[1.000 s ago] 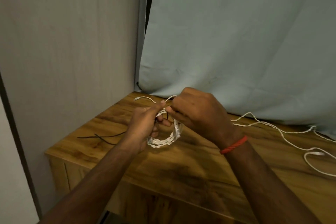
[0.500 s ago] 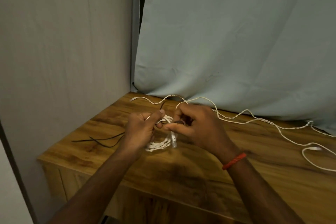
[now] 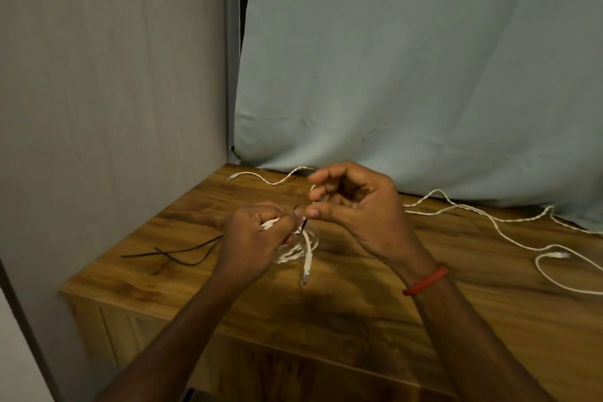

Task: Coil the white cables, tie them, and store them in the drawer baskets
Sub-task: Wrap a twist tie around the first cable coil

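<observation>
Evidently my left hand [image 3: 257,238] gripped the coiled white cable [image 3: 295,251] over the wooden table [image 3: 359,320], while my right hand [image 3: 355,206] pinched the thin dark tie [image 3: 305,224] in curled fingers.

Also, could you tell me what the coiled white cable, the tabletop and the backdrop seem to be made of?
Coiled white cable: likely matte plastic sheathing, its strands twisted like rope.
Tabletop: wood or wood-look laminate, brown grain streaks, faint sheen.
Backdrop: pale blue cloth, shown by soft creases and folds.
</observation>
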Available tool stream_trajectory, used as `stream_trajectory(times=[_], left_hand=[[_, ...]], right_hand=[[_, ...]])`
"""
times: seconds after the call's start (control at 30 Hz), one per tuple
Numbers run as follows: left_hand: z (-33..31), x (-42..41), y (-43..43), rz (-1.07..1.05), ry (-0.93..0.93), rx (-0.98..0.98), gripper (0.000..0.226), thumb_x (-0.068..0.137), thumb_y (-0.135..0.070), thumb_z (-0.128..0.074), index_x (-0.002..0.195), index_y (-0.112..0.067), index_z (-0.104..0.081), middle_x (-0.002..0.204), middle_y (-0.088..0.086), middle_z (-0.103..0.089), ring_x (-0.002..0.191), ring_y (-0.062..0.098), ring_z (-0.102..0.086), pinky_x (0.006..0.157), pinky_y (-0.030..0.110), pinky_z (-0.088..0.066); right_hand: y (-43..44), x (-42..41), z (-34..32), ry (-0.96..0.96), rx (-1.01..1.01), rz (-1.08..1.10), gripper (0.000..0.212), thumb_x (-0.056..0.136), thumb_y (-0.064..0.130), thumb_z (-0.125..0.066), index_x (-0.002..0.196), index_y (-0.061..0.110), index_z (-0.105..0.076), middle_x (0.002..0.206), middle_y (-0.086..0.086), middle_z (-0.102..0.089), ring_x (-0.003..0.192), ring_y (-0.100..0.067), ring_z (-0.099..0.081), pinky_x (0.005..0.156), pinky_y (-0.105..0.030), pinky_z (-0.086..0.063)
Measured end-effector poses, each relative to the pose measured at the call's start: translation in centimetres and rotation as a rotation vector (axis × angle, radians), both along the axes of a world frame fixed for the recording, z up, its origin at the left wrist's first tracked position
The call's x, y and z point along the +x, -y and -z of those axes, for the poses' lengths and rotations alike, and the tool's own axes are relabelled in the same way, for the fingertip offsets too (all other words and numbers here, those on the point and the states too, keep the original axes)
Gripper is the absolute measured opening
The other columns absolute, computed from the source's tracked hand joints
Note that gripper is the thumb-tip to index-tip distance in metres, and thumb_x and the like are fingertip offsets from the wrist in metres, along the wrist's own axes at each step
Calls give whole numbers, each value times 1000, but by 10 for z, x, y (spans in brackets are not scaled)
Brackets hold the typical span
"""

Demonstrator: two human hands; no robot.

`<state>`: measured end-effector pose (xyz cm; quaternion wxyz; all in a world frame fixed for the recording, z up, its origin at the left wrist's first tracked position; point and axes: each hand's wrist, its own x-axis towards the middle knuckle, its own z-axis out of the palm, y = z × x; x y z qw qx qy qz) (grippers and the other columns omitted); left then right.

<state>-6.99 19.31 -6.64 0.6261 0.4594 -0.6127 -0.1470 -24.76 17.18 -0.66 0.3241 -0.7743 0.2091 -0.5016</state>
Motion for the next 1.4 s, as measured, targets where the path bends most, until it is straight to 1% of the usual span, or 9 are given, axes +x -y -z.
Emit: stream_trajectory(times=[0.1,0.3,0.6,0.8,0.97,1.07,1.2,1.3,1.4], left_hand=[[-1,-1,-2,22,110,-59,26,78,-35,-63,54,-23,-66,63,-2,-69,62,17,-66,62,42,-51],[-4,-1,-3,42,207,-179,28,87,-16,-68,62,-29,-66,68,-8,-68,65,13,-66,60,36,-49],[-5,1,-5,92,198,-252,26,92,-28,-64,67,-37,-64,71,-13,-67,68,12,-67,63,25,-48],[4,3,-1,66,199,-218,33,93,-25,-63,61,-20,-66,69,-6,-66,67,14,-65,63,33,-48],[4,-1,-1,95,202,-227,30,93,-13,-64,64,-22,-68,71,-7,-68,69,13,-66,66,26,-48],[5,-2,-3,110,203,-226,31,93,-13,-64,63,-22,-67,71,-6,-67,70,13,-66,67,25,-47],[6,-2,-4,129,182,-222,29,93,-17,-64,67,-30,-66,74,-8,-68,71,12,-67,67,24,-48],[11,-3,-3,148,156,-197,25,91,-12,-67,67,-12,-72,75,-2,-70,71,14,-68,66,26,-50],[14,-5,-2,132,135,-177,22,89,-14,-69,69,-7,-73,75,-2,-71,72,15,-69,66,29,-52]], right_hand=[[0,9,-2,-31,-8,79,30,69,10,-87,93,15,-70,75,-10,-69,67,-14,-64,63,-32,-55],[6,16,-2,-10,316,90,27,73,13,-86,81,9,-60,59,-10,-63,47,-12,-55,42,-19,-42],[7,13,16,128,625,5,25,66,28,-81,79,8,-72,64,-8,-65,44,-9,-50,44,-15,-41],[4,2,16,5,476,19,12,82,3,-75,93,3,-76,83,-9,-75,71,-11,-67,63,-19,-56],[1,-2,11,-243,248,104,14,87,7,-74,98,13,-78,89,-2,-78,80,-9,-71,79,-31,-58],[-3,-5,8,-369,126,152,18,86,9,-74,98,21,-79,86,6,-78,79,-4,-71,77,-29,-58],[-7,-2,8,-505,-109,261,16,82,15,-73,90,28,-80,77,5,-75,68,-14,-67,64,-35,-55],[-5,0,8,-576,-314,332,10,78,16,-69,76,21,-77,70,5,-69,64,-13,-61,59,-35,-50],[-6,-1,9,-669,-373,397,9,82,18,-67,77,17,-75,72,3,-66,66,-14,-56,62,-32,-46]])
